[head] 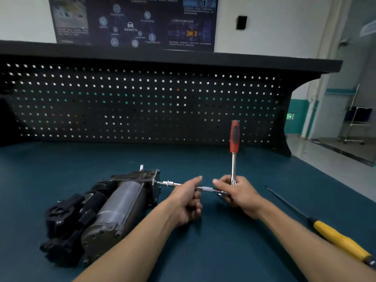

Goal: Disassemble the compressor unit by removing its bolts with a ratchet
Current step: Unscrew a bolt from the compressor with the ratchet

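Left hand [187, 200] curls its lower fingers round the middle of the extension bar [205, 188], forefinger stretched along it, just right of the compressor unit [105, 212]. The right hand [237, 193], one step farther right of the compressor, grips the head of the ratchet [234, 159], whose red handle stands upright, away from the person. The bar's long axis runs level, right to left, from the ratchet head to the socket [168, 183], which meets the compressor's right-hand end plate; the bolt itself is too small to make out. The left hand is thus the nearer to the compressor and seems placed to steady the bar, while any turning would have to come from swinging the handle about that level axis. The compressor lies on its side, its grey cylinder slanting from the near left towards the end plate. Well to the right of it, a yellow-handled screwdriver [337, 239] lies slantwise. All rest on a dark teal bench mat [213, 251]. Behind the compressor rises a black pegboard [142, 102], and above that a dark poster [134, 23] on a pale wall.
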